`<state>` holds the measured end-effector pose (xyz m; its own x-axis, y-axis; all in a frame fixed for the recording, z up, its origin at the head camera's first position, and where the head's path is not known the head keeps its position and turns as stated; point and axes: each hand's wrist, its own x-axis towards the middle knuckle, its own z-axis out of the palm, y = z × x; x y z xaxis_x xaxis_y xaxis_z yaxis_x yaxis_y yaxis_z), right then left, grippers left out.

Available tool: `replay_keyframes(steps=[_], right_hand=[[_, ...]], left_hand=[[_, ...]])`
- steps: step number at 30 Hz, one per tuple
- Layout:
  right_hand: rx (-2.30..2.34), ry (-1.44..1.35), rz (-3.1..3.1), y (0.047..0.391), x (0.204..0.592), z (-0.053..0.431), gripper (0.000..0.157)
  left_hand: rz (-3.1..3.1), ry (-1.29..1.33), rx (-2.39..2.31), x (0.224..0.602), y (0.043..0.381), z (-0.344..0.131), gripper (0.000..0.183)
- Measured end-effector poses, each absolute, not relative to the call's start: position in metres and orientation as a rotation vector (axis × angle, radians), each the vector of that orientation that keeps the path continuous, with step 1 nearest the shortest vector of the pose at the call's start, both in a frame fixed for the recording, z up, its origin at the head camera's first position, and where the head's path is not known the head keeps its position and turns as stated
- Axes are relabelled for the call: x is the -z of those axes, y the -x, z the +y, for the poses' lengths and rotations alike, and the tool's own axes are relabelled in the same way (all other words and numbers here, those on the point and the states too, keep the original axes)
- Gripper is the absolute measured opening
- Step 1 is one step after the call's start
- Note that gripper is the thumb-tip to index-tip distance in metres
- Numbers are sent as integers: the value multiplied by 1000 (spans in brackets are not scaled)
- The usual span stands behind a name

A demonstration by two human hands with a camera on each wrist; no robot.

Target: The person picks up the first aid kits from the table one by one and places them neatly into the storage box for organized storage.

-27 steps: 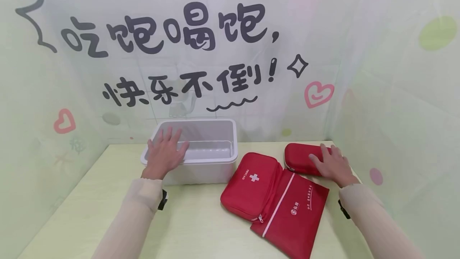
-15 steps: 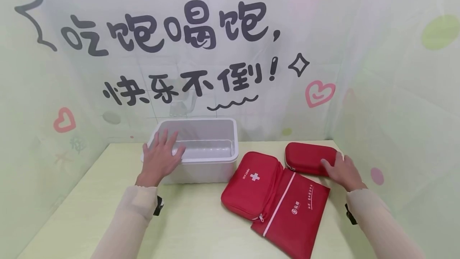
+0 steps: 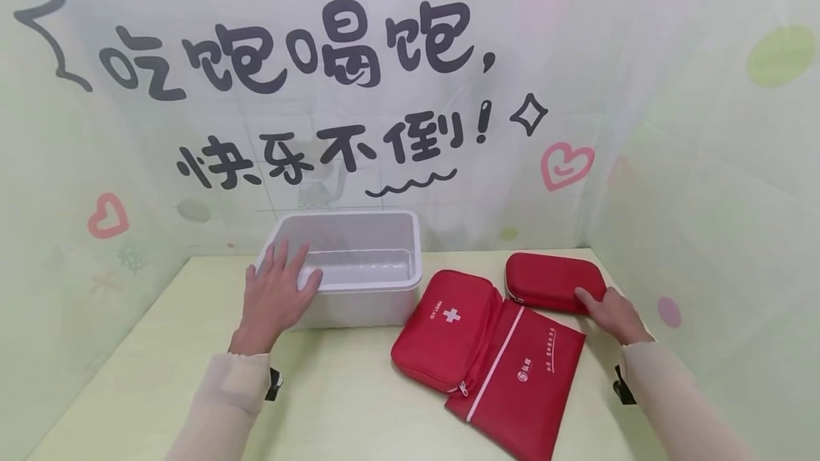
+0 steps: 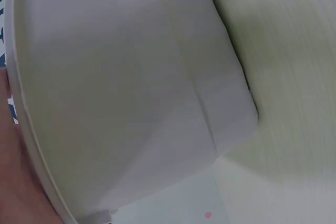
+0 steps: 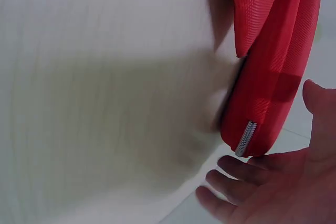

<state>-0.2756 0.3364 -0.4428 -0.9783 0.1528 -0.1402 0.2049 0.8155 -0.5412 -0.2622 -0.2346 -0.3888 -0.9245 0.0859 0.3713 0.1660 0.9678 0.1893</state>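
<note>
A pale grey plastic bin (image 3: pixel 361 308) stands on the table against the back wall. My left hand (image 3: pixel 272 301) lies over its front left corner with fingers spread; in the left wrist view only part of that hand (image 4: pixel 18 166) shows beside the rim. At the far right lies a red zippered hard case (image 3: pixel 554 279). My right hand (image 3: pixel 616 315) is at its right end, thumb at the top front corner. In the right wrist view, the fingers of the right hand (image 5: pixel 283 182) reach past the zippered end of the case (image 5: pixel 268 87), thumb spread apart.
A red first aid pouch (image 3: pixel 442 329) with a white cross partly covers a flat red bag (image 3: pixel 528 383) with a white stripe, right of the bin. The pale table (image 3: pixel 346 397) is enclosed by printed curtain walls (image 3: pixel 717 183) at the back and both sides.
My right hand has slid right and toward me, from on top of the red case to its right end. The left hand has drifted left and toward me along the bin's rim.
</note>
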Motion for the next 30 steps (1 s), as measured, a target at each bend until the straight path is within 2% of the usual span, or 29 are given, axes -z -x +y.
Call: replay_keyframes(steps=[7, 15, 26, 30], right_hand=[[902, -429, 2880, 277, 450, 340, 85], [897, -554, 2883, 282, 452, 336, 94], [1044, -586, 2824, 285, 453, 335, 92], [1096, -586, 2804, 283, 452, 335, 86]], left_hand=[[-2687, 176, 304, 399, 260, -234, 61], [-2670, 151, 361, 405, 255, -238, 68], [-2520, 91, 471, 412, 249, -244, 72], [-2484, 3, 520, 415, 247, -245, 75]])
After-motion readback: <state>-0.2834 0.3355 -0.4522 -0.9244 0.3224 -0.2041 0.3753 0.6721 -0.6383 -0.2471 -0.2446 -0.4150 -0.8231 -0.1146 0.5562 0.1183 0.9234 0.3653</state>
